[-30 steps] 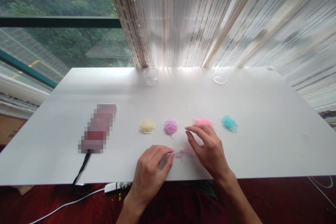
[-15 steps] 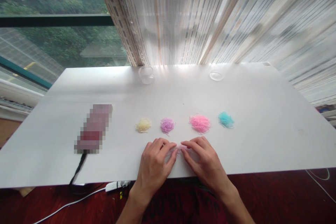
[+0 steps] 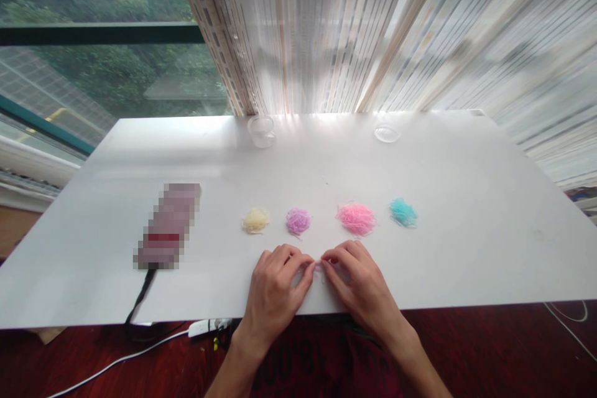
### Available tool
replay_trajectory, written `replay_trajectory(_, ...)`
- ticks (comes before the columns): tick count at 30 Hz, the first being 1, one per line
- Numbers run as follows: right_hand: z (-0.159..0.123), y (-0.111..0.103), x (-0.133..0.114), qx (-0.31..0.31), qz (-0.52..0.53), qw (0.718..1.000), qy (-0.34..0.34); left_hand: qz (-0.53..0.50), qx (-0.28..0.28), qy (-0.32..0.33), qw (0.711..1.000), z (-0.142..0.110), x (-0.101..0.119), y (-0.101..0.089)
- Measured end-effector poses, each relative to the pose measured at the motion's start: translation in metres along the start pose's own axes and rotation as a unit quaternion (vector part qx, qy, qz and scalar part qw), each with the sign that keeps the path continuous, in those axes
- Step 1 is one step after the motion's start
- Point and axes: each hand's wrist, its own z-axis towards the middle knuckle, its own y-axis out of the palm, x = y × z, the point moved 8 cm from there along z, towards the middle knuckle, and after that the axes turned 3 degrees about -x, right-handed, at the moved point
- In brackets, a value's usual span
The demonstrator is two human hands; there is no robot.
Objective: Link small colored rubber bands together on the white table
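My left hand and my right hand rest close together near the front edge of the white table. Each has thumb and forefinger pinched together, the fingertips nearly meeting. Between them runs a short pale purple shred, gripped at both sides. A few other loose strands lie beneath, mostly hidden by the fingers. Just beyond the hands, four small heaps form a row: a pale yellow heap of shreds, a purple heap, a larger pink heap and a turquoise heap.
A clear plastic tub and a clear lid are at the table's back edge by the curtain. A pixelated flat object with a black strap lies on the left. Below the front edge is a white power strip.
My fingertips have closed into a firmer pinch on the shred, which now shows more clearly between them. The heaps stay as they were; the view has shifted slightly.
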Motion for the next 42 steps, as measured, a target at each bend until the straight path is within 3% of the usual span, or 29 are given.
replay_trajectory(13,0.002,0.002,-0.002,-0.006,0.001,1.000,0.002,-0.025,0.015,0.010,1.000,-0.003,-0.002,-0.003)
replay_trajectory(22,-0.001,-0.006,0.004,0.036,0.122,0.991,0.045,-0.081,0.048,-0.001,0.996,-0.006,-0.005,-0.010)
replay_trajectory(26,-0.002,-0.017,0.026,0.095,0.253,0.956,0.117,-0.110,0.049,-0.014,0.993,-0.006,-0.006,-0.013)
replay_trajectory(31,-0.001,-0.029,0.062,0.180,0.471,0.839,0.205,-0.119,0.050,-0.013,0.992,-0.006,-0.006,-0.014)
replay_trajectory(36,0.001,-0.032,0.067,0.218,0.530,0.781,0.248,-0.119,0.048,-0.009,0.992,-0.007,-0.008,-0.011)
replay_trajectory(39,0.000,-0.029,0.063,0.205,0.541,0.780,0.239,-0.122,0.043,-0.007,0.992,-0.008,-0.008,-0.011)
replay_trajectory(42,-0.001,-0.038,0.060,0.193,0.479,0.833,0.198,-0.122,0.044,-0.003,0.992,-0.008,-0.007,-0.011)
